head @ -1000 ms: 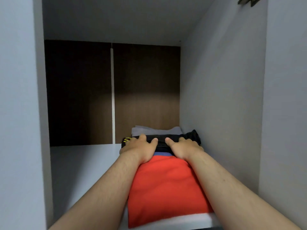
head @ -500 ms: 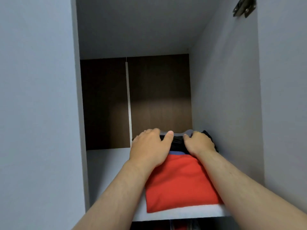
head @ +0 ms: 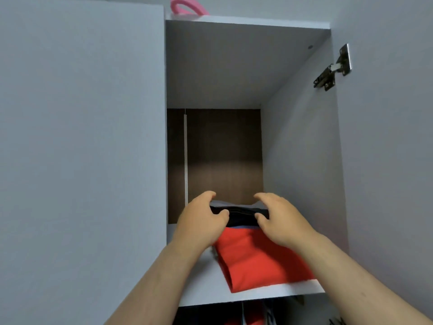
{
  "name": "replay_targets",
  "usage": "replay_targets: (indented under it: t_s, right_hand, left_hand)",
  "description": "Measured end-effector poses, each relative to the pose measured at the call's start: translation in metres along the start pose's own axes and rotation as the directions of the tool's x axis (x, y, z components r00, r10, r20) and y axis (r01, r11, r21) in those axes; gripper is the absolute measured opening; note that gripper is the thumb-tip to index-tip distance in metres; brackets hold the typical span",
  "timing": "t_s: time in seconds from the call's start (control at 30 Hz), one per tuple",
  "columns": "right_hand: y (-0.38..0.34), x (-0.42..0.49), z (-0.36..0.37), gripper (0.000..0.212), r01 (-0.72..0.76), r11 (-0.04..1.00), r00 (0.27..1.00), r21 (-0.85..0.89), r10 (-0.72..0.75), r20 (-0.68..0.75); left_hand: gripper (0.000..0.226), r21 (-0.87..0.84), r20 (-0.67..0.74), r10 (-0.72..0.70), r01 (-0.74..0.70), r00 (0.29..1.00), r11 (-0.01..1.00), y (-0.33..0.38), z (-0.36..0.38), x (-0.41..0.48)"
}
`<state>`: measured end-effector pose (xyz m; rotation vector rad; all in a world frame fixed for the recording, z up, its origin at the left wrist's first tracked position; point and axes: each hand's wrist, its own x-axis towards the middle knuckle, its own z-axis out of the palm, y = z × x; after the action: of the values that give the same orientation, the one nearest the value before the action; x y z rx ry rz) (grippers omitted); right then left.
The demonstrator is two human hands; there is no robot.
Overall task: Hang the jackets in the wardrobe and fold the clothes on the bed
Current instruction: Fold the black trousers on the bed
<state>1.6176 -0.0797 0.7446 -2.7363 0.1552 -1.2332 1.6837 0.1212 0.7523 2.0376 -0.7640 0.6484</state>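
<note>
**Folded clothes at the wardrobe shelf: risk of a disturbed stack**

The left hand (head: 201, 222) and the right hand (head: 280, 221) are arched over the two ends of a folded black garment (head: 241, 215), low in the centre of the frame. The thumbs are laid against its front edge, but it cannot be told whether the cloth is pinched or only touched. The black garment is placed on the shelf (head: 206, 289), directly behind a folded red garment (head: 262, 261), and a pale garment (head: 222, 204) is seen just above it. The red garment reaches the shelf's front lip at the lower right. If the curled fingers are drawn back while cloth is caught, the folds are likely to be pulled open. The red garment may also be dragged over the lip and dropped.
</note>
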Motion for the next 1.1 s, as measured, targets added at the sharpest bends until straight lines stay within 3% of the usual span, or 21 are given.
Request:
replay_targets:
  t_s: [0.2,0.33,0.5,0.67,0.83,1.0,1.1]
  right_hand:
    - [-0.027,-0.056,-0.009,0.05,-0.013,0.993,0.995,-0.116,0.025,0.098]
    - [-0.049,-0.093,-0.015,0.051,-0.014,0.985,0.986,-0.173,0.043,0.16]
    - [-0.066,-0.131,-0.046,0.055,-0.032,0.963,0.958,-0.267,0.105,0.266]
    - [-0.071,-0.161,-0.086,0.053,-0.072,0.96,0.957,-0.271,0.143,0.251]
    - [-0.067,-0.191,-0.106,0.049,-0.078,0.968,0.952,-0.24,0.143,0.27]
    - [-0.053,-0.223,-0.134,0.046,-0.047,0.974,0.958,-0.219,0.107,0.268]
    - [-0.038,-0.243,-0.161,0.051,0.003,0.972,0.964,-0.234,0.06,0.259]
  left_hand:
    - [0.043,-0.111,0.067,0.093,-0.085,0.993,0.99,-0.014,-0.032,-0.054]
    - [0.056,-0.179,0.104,0.139,-0.119,0.985,0.977,-0.02,-0.045,-0.083]
    - [0.055,-0.201,0.113,0.105,-0.081,0.988,0.976,-0.022,-0.053,-0.114]
    - [0.056,-0.187,0.215,0.112,-0.072,0.97,0.98,-0.005,-0.055,-0.135]
    - [0.059,-0.068,0.27,0.077,-0.061,0.96,0.996,0.014,-0.056,-0.16]
    - [0.013,-0.058,0.246,0.071,-0.058,0.967,0.997,0.048,-0.05,-0.189]
    - [0.033,-0.051,0.235,0.059,-0.049,0.97,0.998,0.073,-0.034,-0.209]
